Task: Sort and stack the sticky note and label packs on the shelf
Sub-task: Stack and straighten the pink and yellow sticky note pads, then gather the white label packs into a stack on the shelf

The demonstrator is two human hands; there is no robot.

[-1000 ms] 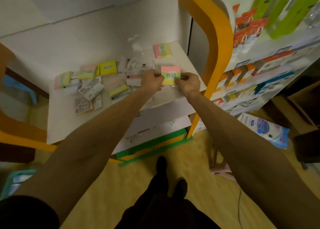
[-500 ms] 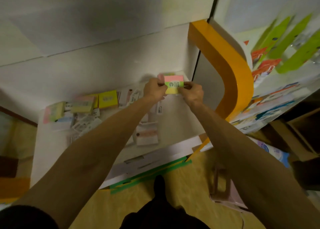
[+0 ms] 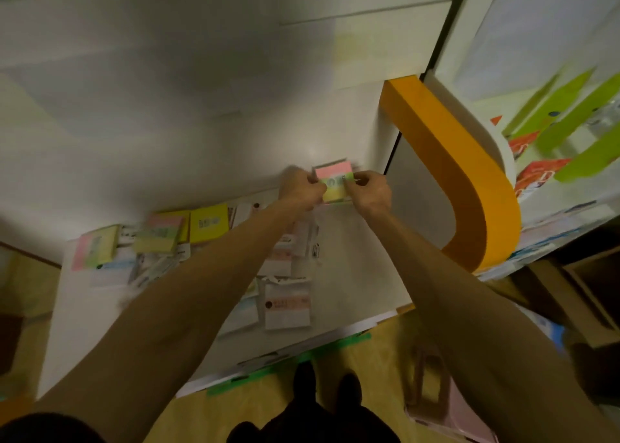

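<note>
A: Where was the pack?

B: At the far right of the shelf, about one o'clock from its middle, up against the back wall. It was striped pink, green and yellow. Whether it sat on another pack or on the shelf itself could not be told; the frame was blurred there.

A: And the hands?

B: The left hand gripped the pack's left edge with curled fingers. The right hand pinched its right edge. Both forearms reached in from six o'clock.

A: What else lay on the shelf?

B: A yellow pack at ten o'clock, a striped pack just beside it on the left, and another striped one at the far left edge. White label packs lay between the forearms near the front edge, with loose slips scattered at nine o'clock.

A: And to the right?

B: An orange post curved up beside the shelf at three o'clock. Past it stood green packages, too blurred to read.
</note>
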